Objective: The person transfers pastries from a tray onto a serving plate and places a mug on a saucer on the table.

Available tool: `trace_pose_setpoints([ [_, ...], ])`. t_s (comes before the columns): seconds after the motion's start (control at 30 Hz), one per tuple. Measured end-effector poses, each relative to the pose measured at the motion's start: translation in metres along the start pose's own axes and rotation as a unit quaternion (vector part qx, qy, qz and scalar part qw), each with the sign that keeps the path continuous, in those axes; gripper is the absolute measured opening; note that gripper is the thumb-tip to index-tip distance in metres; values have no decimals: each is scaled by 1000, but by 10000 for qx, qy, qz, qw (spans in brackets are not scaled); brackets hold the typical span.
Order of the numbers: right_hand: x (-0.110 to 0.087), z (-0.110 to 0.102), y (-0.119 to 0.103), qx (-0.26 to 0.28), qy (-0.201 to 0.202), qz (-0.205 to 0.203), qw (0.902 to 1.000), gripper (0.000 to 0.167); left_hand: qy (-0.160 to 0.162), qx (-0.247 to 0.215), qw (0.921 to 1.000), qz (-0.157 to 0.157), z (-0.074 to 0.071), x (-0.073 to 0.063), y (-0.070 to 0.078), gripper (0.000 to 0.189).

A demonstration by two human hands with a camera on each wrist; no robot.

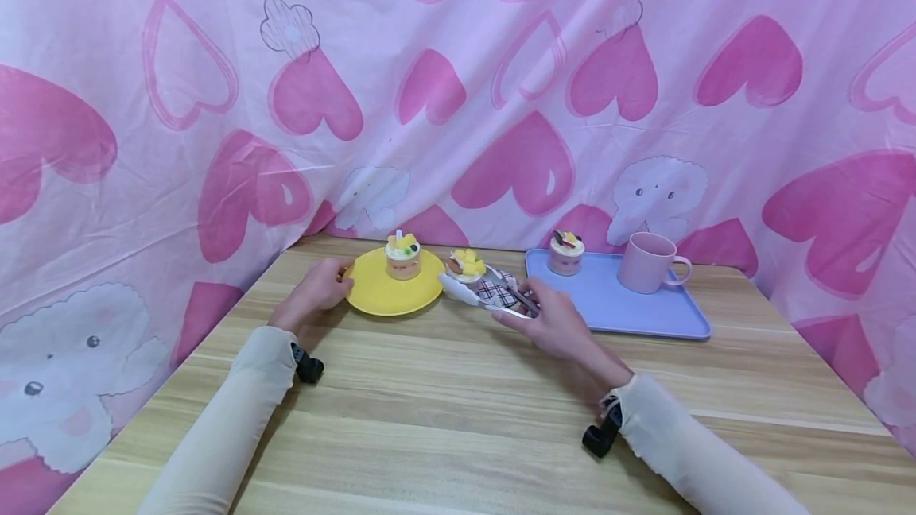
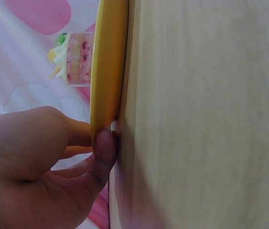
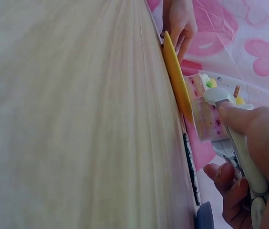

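Observation:
My left hand (image 1: pixel 312 290) pinches the left rim of a yellow plate (image 1: pixel 382 299), thumb below the edge in the left wrist view. On the plate stands a small clear dessert cup (image 1: pixel 404 261) with layered cake, cream and fruit. My right hand (image 1: pixel 554 323) grips a pair of tongs (image 3: pixel 243 155) with pale tips. Between those tips is a second dessert cup (image 3: pixel 210 121) topped with yellow fruit pieces. It is held upright just right of the plate, raised above a black-and-white checked mat (image 1: pixel 510 280), which the tongs and cup partly cover.
At the right lies a light blue tray (image 1: pixel 630 320) bearing a third dessert cup (image 1: pixel 566 254) and a pink mug (image 1: pixel 646 265). A pink heart-patterned cloth (image 1: pixel 515 165) hangs behind and beside the wooden table (image 1: pixel 429 412).

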State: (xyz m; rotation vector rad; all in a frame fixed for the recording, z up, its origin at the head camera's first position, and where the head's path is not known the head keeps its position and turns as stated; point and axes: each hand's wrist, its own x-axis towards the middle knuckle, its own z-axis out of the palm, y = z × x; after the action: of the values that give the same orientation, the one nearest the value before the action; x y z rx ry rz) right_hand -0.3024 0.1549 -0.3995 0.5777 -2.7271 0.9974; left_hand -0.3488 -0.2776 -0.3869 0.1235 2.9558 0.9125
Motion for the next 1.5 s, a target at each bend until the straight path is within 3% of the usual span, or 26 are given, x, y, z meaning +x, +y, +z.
trace_pose_setpoints([
  [0.2, 3, 4, -5, -28, -95, -24, 9999, 75, 5, 5, 10000, 19, -1, -1, 1, 58],
  [0.43, 5, 10, -11, -38, -115, 12, 9999, 67, 38, 30, 9999, 132, 0, -1, 0, 57],
  [1.5, 18, 28, -27, 32, -106, 111, 9999, 67, 52, 84, 9999, 89, 1, 2, -2, 58],
])
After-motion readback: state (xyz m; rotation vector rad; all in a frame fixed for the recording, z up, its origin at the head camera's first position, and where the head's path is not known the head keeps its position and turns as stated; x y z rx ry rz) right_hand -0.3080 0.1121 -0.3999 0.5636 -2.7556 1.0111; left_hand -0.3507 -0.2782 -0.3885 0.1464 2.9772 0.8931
